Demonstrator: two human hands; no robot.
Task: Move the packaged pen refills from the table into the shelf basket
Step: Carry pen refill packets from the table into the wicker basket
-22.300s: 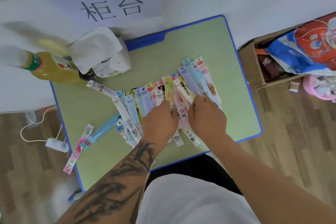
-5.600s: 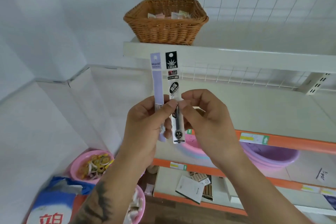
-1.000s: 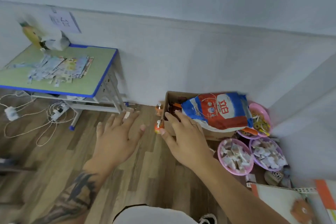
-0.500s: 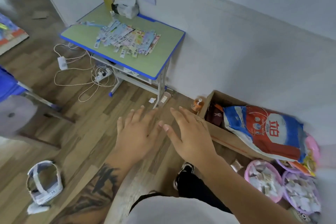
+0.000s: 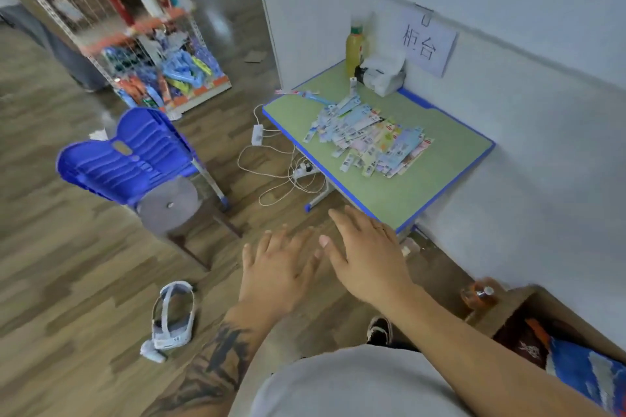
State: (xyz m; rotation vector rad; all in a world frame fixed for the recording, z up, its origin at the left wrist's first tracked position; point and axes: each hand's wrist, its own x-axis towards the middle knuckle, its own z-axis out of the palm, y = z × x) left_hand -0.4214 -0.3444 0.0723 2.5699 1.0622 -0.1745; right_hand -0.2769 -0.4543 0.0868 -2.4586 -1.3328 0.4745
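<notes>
A heap of packaged pen refills [image 5: 369, 137] lies spread across the middle of the green, blue-edged table [image 5: 450, 152] against the white wall. A couple more packs [image 5: 313, 96] lie apart at the table's far left corner. My left hand [image 5: 279, 269] and my right hand [image 5: 367, 252] hover side by side in front of me, fingers spread and empty, short of the table's near corner. The shelf basket is out of view.
A yellow bottle [image 5: 354, 47] and a tissue pack [image 5: 384, 73] stand at the table's back. A blue chair [image 5: 125, 154] and round stool [image 5: 168, 203] sit to the left, cables [image 5: 281, 176] and a headset [image 5: 172, 315] on the floor, a cardboard box [image 5: 528, 308] at right.
The view has swung further left and closer to the table, which now sits just ahead of my hands. Both hands stay open and empty.
</notes>
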